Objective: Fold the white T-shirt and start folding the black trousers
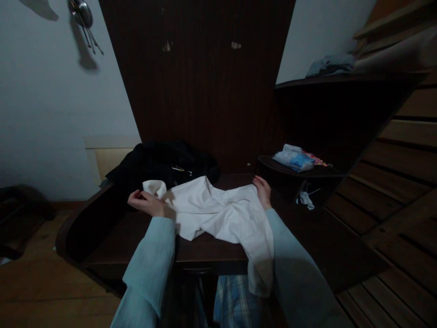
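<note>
- The far ends of both pale blue-green sleeves [150, 259] are cut off by the bottom edge, and the space under the desk [143, 243] is too dark to read.
- Behind, a black cloth heap [164, 159] merges into shadow; the small pale marks on it cannot be made out.
- A blue plaid cloth [232, 298] below the desk's front edge is partly covered by the white cloth [218, 207].
- The dark object [23, 218] at the far left is cut off and unclear.
- The white cloth lies crumpled on the desk, its long axis running left to right; at the right it bends toward the wearer, and a narrow tail hangs over the front edge beside the right sleeve.
- It stretches between the two hands, its left end bunched beside the left hand [146, 203], its upper right corner touching the right hand [262, 191].
- The left hand's fingers are loosely curled; whether they grip the bunched end cannot be told.
- The right hand's fingers are slightly bent at the corner; their undersides are hidden, so a pinch cannot be confirmed.
</note>
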Demonstrator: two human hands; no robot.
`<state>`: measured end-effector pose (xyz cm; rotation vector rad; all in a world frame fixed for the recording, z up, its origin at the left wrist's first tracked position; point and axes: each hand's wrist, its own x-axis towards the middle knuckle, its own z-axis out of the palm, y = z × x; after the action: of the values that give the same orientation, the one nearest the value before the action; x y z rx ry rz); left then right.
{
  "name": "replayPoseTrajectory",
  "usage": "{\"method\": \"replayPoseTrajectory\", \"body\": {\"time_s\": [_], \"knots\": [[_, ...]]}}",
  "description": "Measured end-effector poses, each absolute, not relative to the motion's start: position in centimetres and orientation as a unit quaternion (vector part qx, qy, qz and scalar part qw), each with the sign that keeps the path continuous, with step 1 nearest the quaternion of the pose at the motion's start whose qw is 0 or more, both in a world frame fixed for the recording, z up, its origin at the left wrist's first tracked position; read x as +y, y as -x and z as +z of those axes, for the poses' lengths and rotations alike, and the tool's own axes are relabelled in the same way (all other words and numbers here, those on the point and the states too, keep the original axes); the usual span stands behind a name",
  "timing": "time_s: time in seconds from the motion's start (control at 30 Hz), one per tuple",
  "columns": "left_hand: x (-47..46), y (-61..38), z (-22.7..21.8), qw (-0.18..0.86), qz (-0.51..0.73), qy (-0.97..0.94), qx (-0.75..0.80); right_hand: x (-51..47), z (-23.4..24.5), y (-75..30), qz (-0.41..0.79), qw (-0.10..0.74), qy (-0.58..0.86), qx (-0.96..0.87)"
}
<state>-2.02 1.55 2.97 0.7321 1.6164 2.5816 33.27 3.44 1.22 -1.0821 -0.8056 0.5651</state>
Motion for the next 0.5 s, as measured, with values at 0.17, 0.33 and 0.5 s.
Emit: {"method": "replayPoseTrajectory", "body": {"time_s": [0.17,0.33,0.5], "knots": [[0.6,-2.5,1.2,0.000,0.503,-0.737,0.452,2.1,2.1,-30.2,0.329,0.605,0.484,-0.539],[0.8,-3.7,0.0,0.034,0.264,-0.872,0.411,1.1,1.4,-28.2,0.306,0.412,0.519,-0.684],[0.5,-3.4,0.9,0.063,0.278,-0.831,0.478,1.6,1.6,-28.8,0.311,0.470,0.498,-0.659]]}}
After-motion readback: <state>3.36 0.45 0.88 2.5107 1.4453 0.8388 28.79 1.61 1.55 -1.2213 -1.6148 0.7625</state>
